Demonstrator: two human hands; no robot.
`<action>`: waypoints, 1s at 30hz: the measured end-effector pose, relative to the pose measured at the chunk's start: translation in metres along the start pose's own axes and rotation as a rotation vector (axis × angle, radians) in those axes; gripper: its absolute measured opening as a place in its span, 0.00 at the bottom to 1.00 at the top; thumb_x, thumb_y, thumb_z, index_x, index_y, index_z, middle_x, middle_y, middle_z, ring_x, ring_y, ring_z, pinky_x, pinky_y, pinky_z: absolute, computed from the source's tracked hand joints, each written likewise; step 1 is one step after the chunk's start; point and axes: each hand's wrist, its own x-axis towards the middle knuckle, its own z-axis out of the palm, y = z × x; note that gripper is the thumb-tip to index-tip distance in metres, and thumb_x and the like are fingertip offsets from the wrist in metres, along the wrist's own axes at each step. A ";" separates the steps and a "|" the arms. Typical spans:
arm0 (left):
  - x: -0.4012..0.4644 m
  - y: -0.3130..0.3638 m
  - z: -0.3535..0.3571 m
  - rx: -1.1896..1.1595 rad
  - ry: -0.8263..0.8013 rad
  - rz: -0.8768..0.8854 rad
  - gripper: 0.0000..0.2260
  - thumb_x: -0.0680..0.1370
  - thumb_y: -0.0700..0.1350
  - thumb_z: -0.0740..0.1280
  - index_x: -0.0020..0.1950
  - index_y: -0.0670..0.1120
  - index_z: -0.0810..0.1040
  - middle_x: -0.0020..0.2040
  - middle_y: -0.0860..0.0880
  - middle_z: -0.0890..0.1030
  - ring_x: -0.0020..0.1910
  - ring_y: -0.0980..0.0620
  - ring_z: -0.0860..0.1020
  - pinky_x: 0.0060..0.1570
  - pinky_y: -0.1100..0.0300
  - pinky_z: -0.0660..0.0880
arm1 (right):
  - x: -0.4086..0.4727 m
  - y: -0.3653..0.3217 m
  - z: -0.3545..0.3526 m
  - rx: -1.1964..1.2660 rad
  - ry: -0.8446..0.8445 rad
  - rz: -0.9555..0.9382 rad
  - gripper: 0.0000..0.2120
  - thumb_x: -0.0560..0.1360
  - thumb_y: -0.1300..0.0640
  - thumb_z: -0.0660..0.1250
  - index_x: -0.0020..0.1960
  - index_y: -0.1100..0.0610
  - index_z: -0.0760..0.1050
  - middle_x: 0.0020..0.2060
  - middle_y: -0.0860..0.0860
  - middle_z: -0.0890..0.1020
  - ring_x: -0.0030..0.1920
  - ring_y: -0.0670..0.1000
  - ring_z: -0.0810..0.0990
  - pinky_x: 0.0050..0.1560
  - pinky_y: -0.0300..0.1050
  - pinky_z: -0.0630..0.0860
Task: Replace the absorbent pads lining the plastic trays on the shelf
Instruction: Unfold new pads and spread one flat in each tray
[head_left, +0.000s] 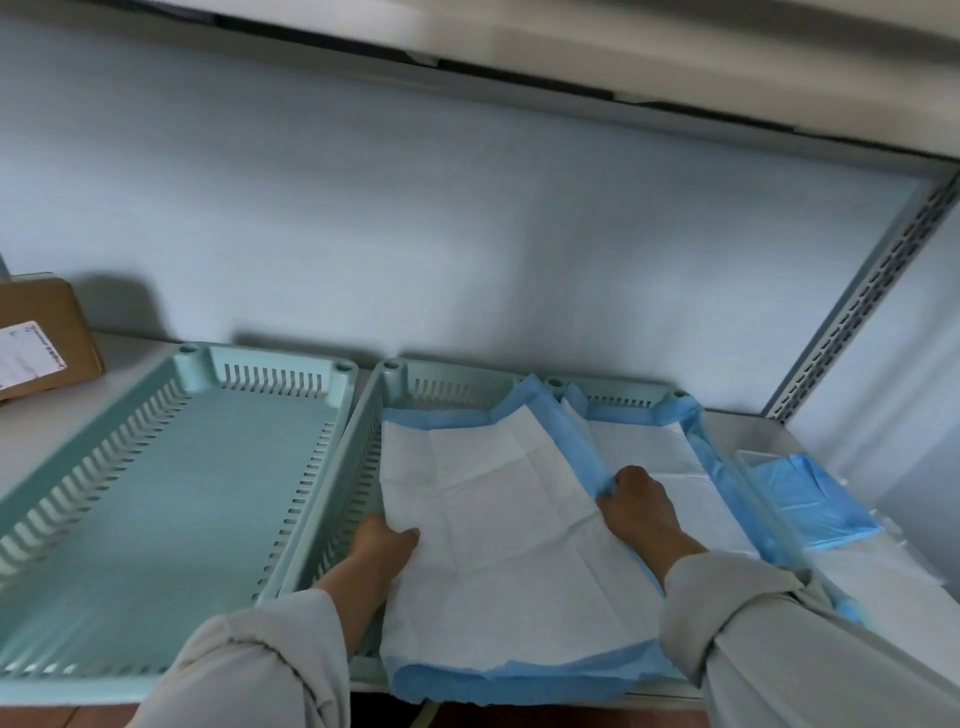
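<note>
Three pale green slotted plastic trays stand side by side on the shelf. The left tray (156, 467) has a bare bottom. In the middle tray (332, 483) lies a white absorbent pad (498, 535) with a blue border that hangs over the front rim. My left hand (382, 545) grips the pad's left edge, with the thumb on top. My right hand (636, 506) pinches the pad's blue right edge, over the wall between the middle and right trays. The right tray (618, 397) holds another blue-edged pad (670, 457), partly hidden by my right arm.
A folded stack of blue pads (805, 499) lies on the shelf at the far right. A brown cardboard box (47, 338) with a label sits at the far left. An upper shelf hangs overhead, and a slotted metal upright (872, 291) stands at the right.
</note>
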 end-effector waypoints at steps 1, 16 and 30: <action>-0.003 0.001 -0.002 0.029 -0.047 -0.026 0.19 0.77 0.40 0.67 0.65 0.35 0.71 0.62 0.37 0.75 0.61 0.39 0.75 0.61 0.51 0.73 | 0.000 0.001 0.002 -0.019 0.000 -0.005 0.12 0.77 0.57 0.62 0.57 0.63 0.72 0.55 0.60 0.78 0.57 0.61 0.77 0.53 0.46 0.72; 0.025 0.045 -0.059 0.636 0.217 0.451 0.26 0.80 0.39 0.55 0.77 0.49 0.52 0.66 0.39 0.73 0.60 0.39 0.75 0.57 0.48 0.72 | -0.007 -0.041 0.044 0.383 -0.018 0.092 0.09 0.76 0.63 0.60 0.53 0.63 0.76 0.49 0.59 0.80 0.51 0.59 0.79 0.47 0.44 0.71; 0.014 0.033 -0.051 0.935 0.041 0.369 0.20 0.79 0.36 0.55 0.71 0.44 0.66 0.69 0.43 0.69 0.66 0.43 0.71 0.64 0.53 0.69 | -0.016 -0.042 0.053 0.159 -0.205 0.030 0.11 0.78 0.62 0.57 0.57 0.63 0.71 0.54 0.58 0.77 0.51 0.56 0.76 0.48 0.42 0.68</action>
